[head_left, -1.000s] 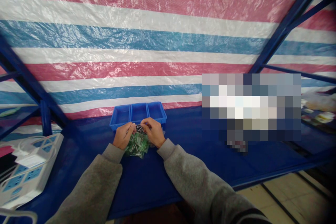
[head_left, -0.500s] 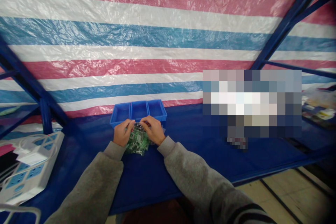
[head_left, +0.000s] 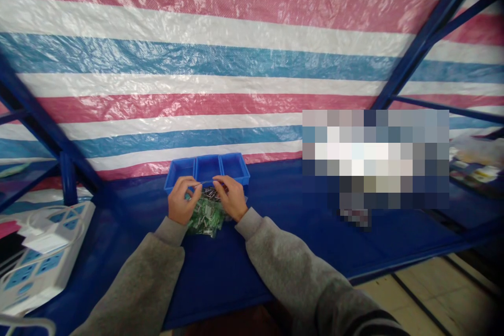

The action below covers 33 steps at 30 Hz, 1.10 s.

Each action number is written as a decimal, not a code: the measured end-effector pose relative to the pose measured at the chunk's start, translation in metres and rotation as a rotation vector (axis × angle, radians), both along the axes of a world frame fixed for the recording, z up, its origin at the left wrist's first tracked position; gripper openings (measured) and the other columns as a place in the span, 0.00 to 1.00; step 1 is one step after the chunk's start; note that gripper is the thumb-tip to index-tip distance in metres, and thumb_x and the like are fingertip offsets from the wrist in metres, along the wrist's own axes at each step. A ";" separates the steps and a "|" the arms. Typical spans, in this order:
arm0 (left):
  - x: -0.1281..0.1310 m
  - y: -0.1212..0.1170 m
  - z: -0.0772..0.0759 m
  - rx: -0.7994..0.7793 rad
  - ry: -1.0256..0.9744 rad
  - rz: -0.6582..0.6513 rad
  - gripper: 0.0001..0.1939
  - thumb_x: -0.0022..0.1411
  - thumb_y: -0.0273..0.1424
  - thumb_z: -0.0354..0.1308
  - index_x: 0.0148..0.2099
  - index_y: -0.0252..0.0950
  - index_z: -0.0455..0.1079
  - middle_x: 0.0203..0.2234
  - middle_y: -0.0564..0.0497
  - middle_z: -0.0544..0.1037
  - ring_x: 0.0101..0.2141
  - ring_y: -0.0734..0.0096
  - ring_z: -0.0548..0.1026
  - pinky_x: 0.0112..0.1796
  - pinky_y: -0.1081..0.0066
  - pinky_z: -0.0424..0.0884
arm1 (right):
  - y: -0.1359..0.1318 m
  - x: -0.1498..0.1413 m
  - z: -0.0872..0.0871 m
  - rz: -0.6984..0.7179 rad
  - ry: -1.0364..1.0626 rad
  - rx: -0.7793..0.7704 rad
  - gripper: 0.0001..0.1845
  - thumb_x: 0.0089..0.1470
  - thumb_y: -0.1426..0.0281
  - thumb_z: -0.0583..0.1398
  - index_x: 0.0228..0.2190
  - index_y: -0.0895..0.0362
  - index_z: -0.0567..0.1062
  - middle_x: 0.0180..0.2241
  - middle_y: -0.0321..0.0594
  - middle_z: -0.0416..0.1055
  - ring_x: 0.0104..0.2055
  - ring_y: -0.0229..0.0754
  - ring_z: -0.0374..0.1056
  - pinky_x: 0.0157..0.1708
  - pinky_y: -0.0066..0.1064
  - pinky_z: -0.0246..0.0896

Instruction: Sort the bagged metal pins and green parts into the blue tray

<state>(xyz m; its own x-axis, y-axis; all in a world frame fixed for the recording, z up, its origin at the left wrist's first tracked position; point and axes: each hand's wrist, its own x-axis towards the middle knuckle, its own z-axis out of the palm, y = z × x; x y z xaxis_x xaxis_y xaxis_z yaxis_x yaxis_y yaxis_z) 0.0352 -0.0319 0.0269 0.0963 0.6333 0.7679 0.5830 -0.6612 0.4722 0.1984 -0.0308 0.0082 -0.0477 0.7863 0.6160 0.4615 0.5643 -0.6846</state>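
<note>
Fingertips pinched, my left hand and my right hand face each other over a heap of small clear green-tinted plastic bags. Stretched between them is a thin, clear strip, which looks like the edge of a small plastic bag; it is too fine to make out fully. Small dark and silvery metal pieces lie just below it, at the heap's far side. Directly behind my hands stands a blue bin with three compartments, its front wall partly hidden by my fingers.
The blue tabletop carries a white power strip with plugs and cables at left. Blurred-out items stand at right. A striped plastic sheet hangs behind, between slanted blue frame bars.
My hands have opened slightly apart, with the fingertips still pinched, and the clear strip between them shows more. The view has tilted a little; the bin and heap stay in place.
</note>
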 end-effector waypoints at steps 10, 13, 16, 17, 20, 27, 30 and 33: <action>-0.001 0.005 -0.007 0.036 0.016 0.021 0.04 0.58 0.30 0.55 0.33 0.34 0.67 0.34 0.49 0.74 0.24 0.79 0.69 0.29 0.74 0.68 | 0.000 0.001 0.001 -0.041 0.040 0.068 0.13 0.60 0.69 0.50 0.39 0.57 0.74 0.36 0.42 0.72 0.39 0.39 0.67 0.42 0.29 0.60; 0.000 0.005 -0.008 0.054 0.048 0.031 0.04 0.57 0.29 0.55 0.32 0.34 0.67 0.32 0.51 0.75 0.22 0.80 0.69 0.28 0.75 0.68 | 0.002 0.002 -0.001 -0.016 0.041 0.106 0.13 0.60 0.70 0.51 0.39 0.57 0.74 0.36 0.41 0.72 0.38 0.39 0.67 0.40 0.29 0.60; 0.001 0.004 -0.007 0.054 0.071 0.031 0.04 0.57 0.30 0.55 0.33 0.34 0.69 0.31 0.51 0.76 0.23 0.79 0.70 0.29 0.76 0.68 | 0.002 0.001 -0.003 0.020 0.011 0.129 0.12 0.59 0.71 0.52 0.40 0.56 0.75 0.35 0.41 0.72 0.38 0.39 0.67 0.40 0.29 0.61; 0.001 0.004 -0.007 0.056 0.070 0.036 0.04 0.57 0.30 0.55 0.34 0.35 0.70 0.30 0.51 0.76 0.23 0.79 0.70 0.29 0.76 0.68 | 0.002 0.001 -0.004 0.031 -0.002 0.131 0.13 0.59 0.71 0.52 0.40 0.56 0.75 0.36 0.41 0.71 0.38 0.39 0.67 0.40 0.29 0.61; 0.000 0.004 -0.008 0.074 0.057 0.060 0.04 0.57 0.29 0.56 0.35 0.35 0.70 0.30 0.51 0.76 0.23 0.78 0.70 0.29 0.75 0.68 | 0.003 0.000 -0.006 0.047 -0.034 0.128 0.13 0.58 0.72 0.52 0.40 0.55 0.75 0.37 0.41 0.71 0.38 0.39 0.67 0.40 0.29 0.62; -0.004 0.005 -0.008 0.126 0.059 0.128 0.02 0.54 0.28 0.57 0.32 0.35 0.67 0.34 0.50 0.78 0.21 0.78 0.70 0.31 0.73 0.70 | 0.005 -0.001 -0.009 -0.009 -0.006 0.115 0.13 0.57 0.74 0.52 0.39 0.55 0.75 0.35 0.41 0.71 0.37 0.39 0.67 0.38 0.29 0.62; -0.004 0.004 -0.006 0.133 0.066 0.115 0.01 0.54 0.27 0.56 0.31 0.35 0.66 0.36 0.49 0.79 0.24 0.76 0.73 0.33 0.72 0.71 | 0.005 -0.002 -0.009 -0.009 -0.006 0.118 0.13 0.57 0.75 0.52 0.39 0.55 0.75 0.35 0.41 0.71 0.37 0.39 0.67 0.38 0.29 0.62; -0.003 0.003 -0.006 0.136 0.067 0.101 0.02 0.54 0.26 0.56 0.30 0.36 0.66 0.37 0.49 0.79 0.29 0.73 0.76 0.36 0.72 0.71 | 0.004 -0.002 -0.007 -0.006 -0.007 0.122 0.13 0.57 0.75 0.52 0.38 0.56 0.75 0.35 0.40 0.71 0.36 0.39 0.67 0.38 0.29 0.62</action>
<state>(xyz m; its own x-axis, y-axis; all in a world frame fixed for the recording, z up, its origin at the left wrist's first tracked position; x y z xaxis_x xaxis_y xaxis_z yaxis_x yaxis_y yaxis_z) 0.0324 -0.0290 0.0212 0.0910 0.5331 0.8412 0.6766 -0.6529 0.3405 0.1967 -0.0264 0.0010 -0.0477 0.7061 0.7065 0.4700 0.6400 -0.6079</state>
